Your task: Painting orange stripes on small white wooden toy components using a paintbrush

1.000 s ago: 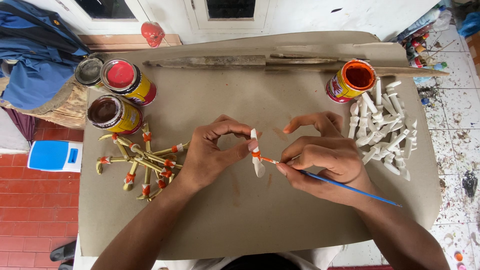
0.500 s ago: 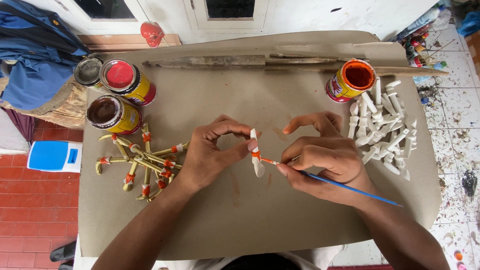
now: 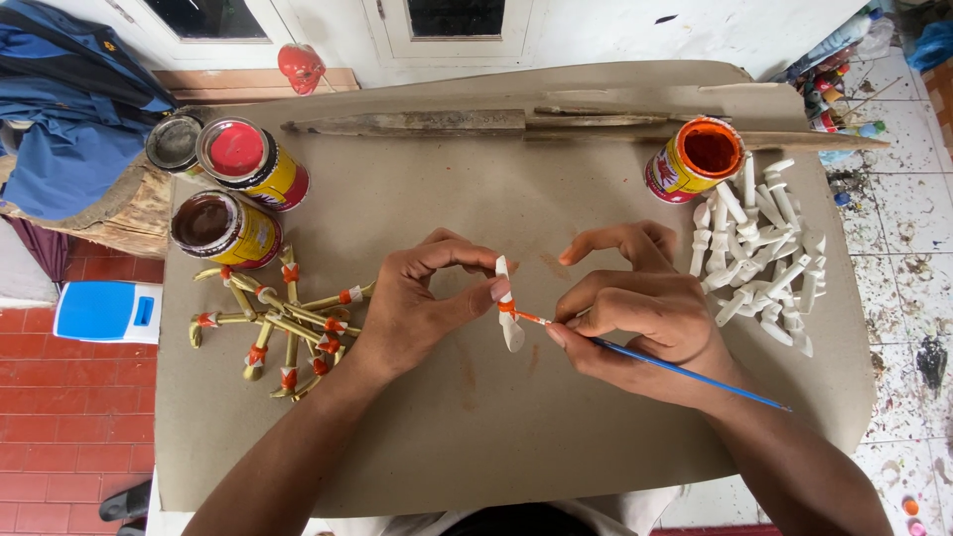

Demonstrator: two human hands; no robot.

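Two hands meet over the middle of the worktop (image 3: 516, 417). The left hand (image 3: 417, 308) pinches a small white peg (image 3: 508, 308) between thumb and fingers; its long axis stands nearly upright, running toward the far edge. The right hand (image 3: 645, 318), fingers closed narrow on a thin blue brush (image 3: 685, 372), lies just to the right, and the brush tip touches the orange band at the middle of the peg. Compared with one second ago, nothing seems to differ: both hands and the peg keep the same place.
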